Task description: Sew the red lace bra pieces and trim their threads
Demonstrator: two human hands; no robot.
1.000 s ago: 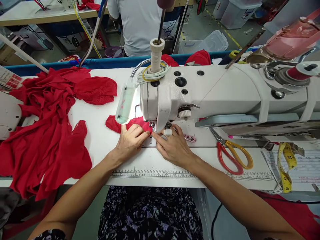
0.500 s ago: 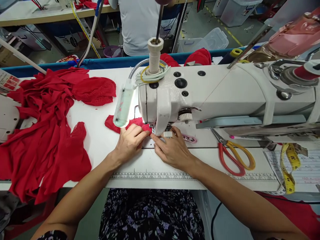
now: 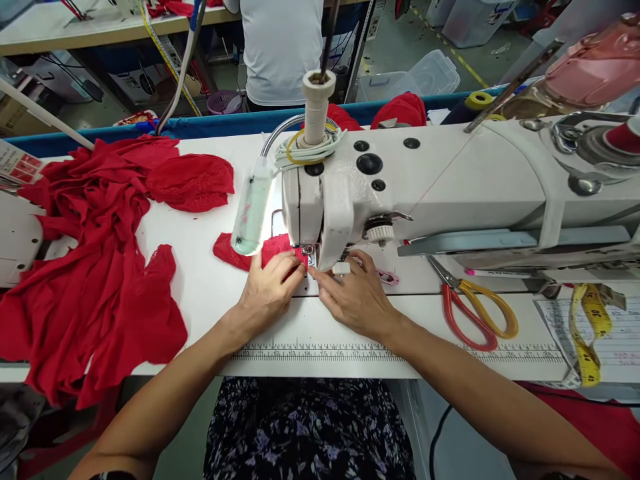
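Observation:
A narrow piece of red fabric lies under the sewing machine's head, its right end at the presser foot. My left hand rests on this piece, fingers together and pressed onto it just left of the foot. On the other side, my right hand lies palm down, its index finger stretched toward the foot and its thumb apart. Its other fingers are partly hidden behind the white sewing machine. A lit lamp tube hangs over the fabric.
A large heap of red fabric covers the table's left side. Scissors lie to the right, near a yellow measuring tape and written paper. A printed ruler runs along the front edge. Another person is beyond the table.
The whole view has shifted slightly, so most things sit a little further right. Both hands stay beside the presser foot, with my left fingers slightly rearranged on the red fabric.

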